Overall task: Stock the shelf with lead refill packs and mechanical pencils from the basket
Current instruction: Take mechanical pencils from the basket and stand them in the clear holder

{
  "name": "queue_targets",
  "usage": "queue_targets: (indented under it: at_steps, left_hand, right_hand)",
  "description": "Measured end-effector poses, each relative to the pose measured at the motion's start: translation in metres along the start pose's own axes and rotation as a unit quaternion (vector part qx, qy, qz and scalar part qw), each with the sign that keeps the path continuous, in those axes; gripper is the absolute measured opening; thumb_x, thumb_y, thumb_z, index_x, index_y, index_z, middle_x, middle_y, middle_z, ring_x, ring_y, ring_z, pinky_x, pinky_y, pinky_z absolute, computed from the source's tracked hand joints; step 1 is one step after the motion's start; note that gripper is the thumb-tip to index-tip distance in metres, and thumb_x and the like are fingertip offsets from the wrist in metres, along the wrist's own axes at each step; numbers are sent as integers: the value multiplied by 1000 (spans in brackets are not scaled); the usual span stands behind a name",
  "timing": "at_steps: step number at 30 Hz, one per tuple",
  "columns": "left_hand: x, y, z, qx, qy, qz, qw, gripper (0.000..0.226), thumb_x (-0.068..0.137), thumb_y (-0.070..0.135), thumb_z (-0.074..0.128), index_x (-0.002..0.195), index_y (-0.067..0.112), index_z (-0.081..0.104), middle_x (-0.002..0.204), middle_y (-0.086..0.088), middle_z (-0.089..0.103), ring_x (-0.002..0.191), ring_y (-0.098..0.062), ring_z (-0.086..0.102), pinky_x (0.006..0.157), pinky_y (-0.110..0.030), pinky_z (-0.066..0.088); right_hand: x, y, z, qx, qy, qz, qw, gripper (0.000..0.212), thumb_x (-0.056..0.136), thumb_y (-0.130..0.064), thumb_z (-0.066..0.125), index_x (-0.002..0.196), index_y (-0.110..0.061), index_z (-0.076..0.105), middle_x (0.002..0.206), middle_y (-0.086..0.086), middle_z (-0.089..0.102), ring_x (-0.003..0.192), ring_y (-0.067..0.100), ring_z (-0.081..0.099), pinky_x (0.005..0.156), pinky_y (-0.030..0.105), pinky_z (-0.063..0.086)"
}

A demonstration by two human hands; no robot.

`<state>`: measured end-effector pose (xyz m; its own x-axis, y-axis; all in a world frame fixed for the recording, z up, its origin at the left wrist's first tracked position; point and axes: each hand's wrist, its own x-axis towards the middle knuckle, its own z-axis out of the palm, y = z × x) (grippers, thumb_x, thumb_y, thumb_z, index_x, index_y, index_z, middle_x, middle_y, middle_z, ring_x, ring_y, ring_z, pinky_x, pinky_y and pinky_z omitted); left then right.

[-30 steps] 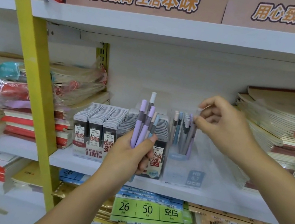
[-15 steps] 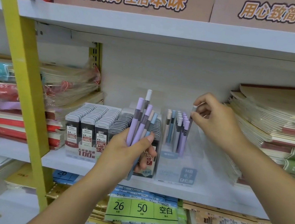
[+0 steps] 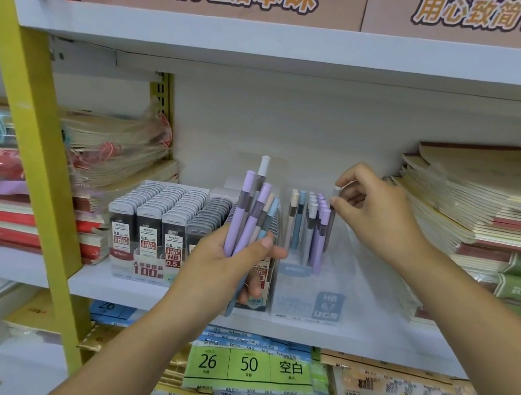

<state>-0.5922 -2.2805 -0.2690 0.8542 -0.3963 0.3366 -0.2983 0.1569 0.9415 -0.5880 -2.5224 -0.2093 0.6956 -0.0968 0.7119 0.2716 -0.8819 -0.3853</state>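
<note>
We see lilac, white and pale blue pencils [image 3: 251, 209], grey lead refill packs [image 3: 158, 214], a yellow post [image 3: 36, 137].

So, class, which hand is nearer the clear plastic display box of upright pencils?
Right. The right hand is over the clear plastic display box, pinching a grey pencil in it; the left hand is left of it, before the dark lead refill packs, gripping pastel pencils.
</note>
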Motion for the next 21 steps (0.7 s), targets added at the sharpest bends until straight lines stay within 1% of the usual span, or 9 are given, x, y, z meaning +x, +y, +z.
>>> queue_targets:
  at_steps: [2,4,6,7,11,13,16,19,21]
  left_hand:
    - [0,0,2,5,-13,0,1000,12,98,30,61,93,34,72,101,0,78,47,-11,55,46,-25,48]
    - [0,1,4,6,-27,-2,1000,18,98,31,62,91,43,73,101,-8,77,48,-12,55,47,-26,48]
    - [-1,1,5,15,-34,-7,999,18,97,32,63,92,45,75,100,-21,74,48,-14,56,47,-27,48]
    - [-1,0,5,19,-35,-11,999,16,97,32,64,92,43,75,100,-25,73,48,-14,56,47,-27,48]
    - [0,-4,3,35,-39,-18,998,19,98,29,63,90,42,75,100,-8,77,48,-14,58,47,-28,48]
    - [1,-5,2,37,-38,-20,998,18,98,29,63,92,41,75,99,-9,77,49,-13,58,46,-27,48]
    - [1,-5,2,34,-35,-27,998,16,98,30,63,93,39,76,97,-11,77,49,-13,58,47,-25,47]
    - [1,-3,3,26,-28,-42,998,17,97,31,63,90,37,78,98,-21,74,50,-14,56,47,-27,46]
    - [2,-2,3,7,-27,-51,998,14,98,28,62,94,30,75,100,-9,78,51,-14,53,47,-27,45]
  right_hand:
    - [1,0,0,-1,1,1,1000,20,82,-18,71,92,-24,55,78,-9,65,75,8,62,68,21,47]
    - [1,1,1,-8,4,3,1000,20,83,-18,71,93,-24,55,78,-9,66,74,6,60,66,14,44]
    - [1,2,2,-22,-1,4,1000,19,84,-18,70,95,-23,54,80,-7,66,74,6,60,63,12,41]
    - [1,2,2,-27,-7,5,1000,19,85,-18,69,95,-22,54,80,-6,66,74,8,60,63,15,42]
    - [0,0,3,-36,-33,-10,999,17,85,-17,69,92,-21,54,81,-2,66,79,16,61,70,30,49]
    - [3,1,2,-60,-39,-24,997,12,86,-18,68,92,-18,58,82,-2,64,86,20,58,72,33,47]
    - [9,4,3,-114,-45,-21,992,11,88,-23,69,96,-16,66,94,2,52,96,22,50,79,33,42]
    - [13,5,1,-131,-89,36,987,14,91,-26,64,103,-19,70,101,4,43,100,24,51,87,32,43]
    - [11,2,-2,-110,-82,59,989,19,95,-21,59,111,-20,69,104,4,43,99,23,53,88,26,39]
